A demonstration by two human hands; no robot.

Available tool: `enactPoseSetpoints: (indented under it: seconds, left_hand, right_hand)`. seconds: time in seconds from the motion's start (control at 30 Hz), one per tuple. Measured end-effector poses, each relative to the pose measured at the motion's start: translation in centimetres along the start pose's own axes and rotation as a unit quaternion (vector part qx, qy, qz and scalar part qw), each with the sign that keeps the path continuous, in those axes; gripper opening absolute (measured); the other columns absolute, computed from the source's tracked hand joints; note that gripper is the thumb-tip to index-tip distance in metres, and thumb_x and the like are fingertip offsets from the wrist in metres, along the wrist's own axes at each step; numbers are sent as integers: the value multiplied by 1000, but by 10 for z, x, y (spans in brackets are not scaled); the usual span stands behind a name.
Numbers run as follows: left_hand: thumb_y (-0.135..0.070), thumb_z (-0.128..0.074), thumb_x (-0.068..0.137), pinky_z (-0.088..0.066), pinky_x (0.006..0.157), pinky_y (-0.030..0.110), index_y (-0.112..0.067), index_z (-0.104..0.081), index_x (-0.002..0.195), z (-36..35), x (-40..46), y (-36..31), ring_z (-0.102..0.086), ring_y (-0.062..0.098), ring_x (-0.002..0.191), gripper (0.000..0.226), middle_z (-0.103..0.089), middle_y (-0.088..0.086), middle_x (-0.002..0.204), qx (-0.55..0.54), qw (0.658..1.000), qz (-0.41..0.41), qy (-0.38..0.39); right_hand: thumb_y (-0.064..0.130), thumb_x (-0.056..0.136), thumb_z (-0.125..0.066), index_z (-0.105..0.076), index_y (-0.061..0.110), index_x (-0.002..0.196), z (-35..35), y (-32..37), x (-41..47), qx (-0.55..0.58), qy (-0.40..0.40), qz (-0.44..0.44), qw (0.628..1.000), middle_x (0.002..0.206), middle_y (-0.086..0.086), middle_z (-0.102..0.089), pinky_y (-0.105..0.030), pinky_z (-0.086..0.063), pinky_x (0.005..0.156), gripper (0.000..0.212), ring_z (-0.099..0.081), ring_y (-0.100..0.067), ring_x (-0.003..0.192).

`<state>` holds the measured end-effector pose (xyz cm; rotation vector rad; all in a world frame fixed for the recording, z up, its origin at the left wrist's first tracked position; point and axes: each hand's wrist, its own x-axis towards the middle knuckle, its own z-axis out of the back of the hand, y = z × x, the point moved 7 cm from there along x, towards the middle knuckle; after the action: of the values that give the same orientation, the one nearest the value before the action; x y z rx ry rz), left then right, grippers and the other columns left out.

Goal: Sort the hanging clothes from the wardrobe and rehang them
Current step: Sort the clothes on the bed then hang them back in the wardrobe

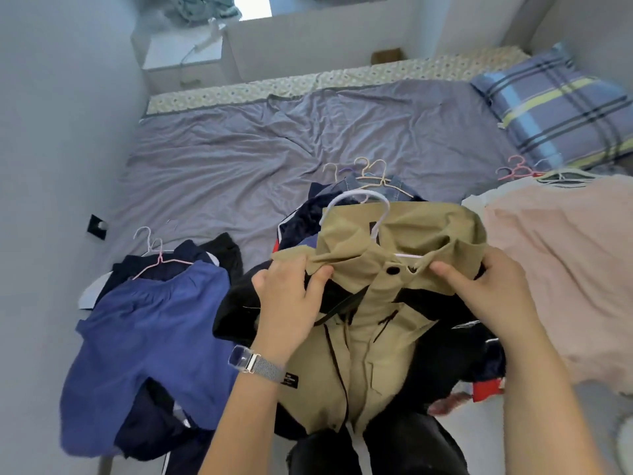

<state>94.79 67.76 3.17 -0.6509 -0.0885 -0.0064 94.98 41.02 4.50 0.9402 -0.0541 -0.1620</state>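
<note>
A khaki hooded jacket (376, 337) on a white hanger (356, 197) lies on top of a heap of dark clothes (442, 358) at the bed's near edge. My left hand (287, 296) pinches the jacket's collar on the left side. My right hand (489, 289) grips the collar on the right, near a dark snap button. Blue shorts (150, 337) on a pink hanger (161, 262) lie to the left over navy garments. A pale pink garment (561, 269) on hangers lies to the right.
The bed (239, 159) has a wrinkled grey-purple sheet, bare across its far half. A plaid pillow (555, 108) sits at the far right. Beige hangers (370, 173) and a denim piece lie behind the jacket. A white nightstand (185, 60) stands beyond the bed.
</note>
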Motion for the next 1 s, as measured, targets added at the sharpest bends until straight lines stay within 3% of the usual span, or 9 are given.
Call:
enactPoseSetpoints:
  seconds: [0.2,0.3,0.4,0.5,0.57,0.73,0.8,1.0]
  left_hand:
    - [-40,-37,95,-25,76,34,-34,-50,85,45,-36,-53,-49,13,82,17,-53,-11,73,-49,996,-80,4]
    - [-39,-37,95,-28,82,36,-34,-53,87,39,-59,-77,-50,14,86,19,-55,-10,78,-70,993,-97,19]
    - [-46,-31,89,-23,85,33,-35,-59,98,23,-84,-95,-48,14,91,31,-58,-9,84,-93,987,-118,63]
    - [-42,-39,93,-18,80,27,-47,-58,96,19,-99,-106,-48,9,94,21,-60,-12,85,-131,979,-125,89]
    - [-35,-45,95,-16,80,25,-57,-54,92,19,-107,-117,-48,3,95,23,-60,-16,86,-148,976,-131,96]
    - [-46,-40,86,-25,94,26,-58,-57,90,15,-129,-158,-52,-3,98,21,-62,-18,92,-181,968,-146,90]
    - [-50,-39,86,-29,102,36,-59,-55,97,2,-141,-180,-53,-1,100,21,-60,-24,94,-192,965,-150,98]
    - [-56,-41,82,-36,100,47,-67,-54,93,-66,-177,-269,-56,-4,99,20,-63,-31,96,-209,959,-151,116]
  right_hand:
    - [43,71,-74,-63,23,80,55,25,-73,-19,-129,-1,992,78,4,-67,-40,-49,79,24,-60,-23,86]
    - [57,65,-67,-63,19,81,81,19,-117,-44,-183,-24,982,76,4,-67,-45,-49,83,41,-61,-24,87]
    - [50,69,-72,-63,20,78,108,6,-158,-56,-214,-42,974,75,8,-66,-47,-48,85,33,-62,-25,87]
    - [36,74,-74,-61,26,72,134,2,-189,-61,-235,-48,969,72,17,-61,-34,-44,71,17,-59,-20,84]
    - [32,74,-76,-56,33,67,146,4,-201,-61,-245,-30,967,71,22,-58,-28,-38,64,21,-56,-14,79]
    - [32,70,-79,-60,37,69,184,-20,-212,-10,-255,-24,967,76,17,-64,-31,-44,72,19,-60,-17,84]
    - [38,68,-78,-62,38,70,206,-43,-217,-15,-256,-28,966,77,13,-64,-34,-47,75,16,-58,-20,89]
    - [28,74,-76,-60,33,76,287,-118,-249,-32,-277,-51,959,75,13,-53,-20,-36,69,17,-44,-1,87]
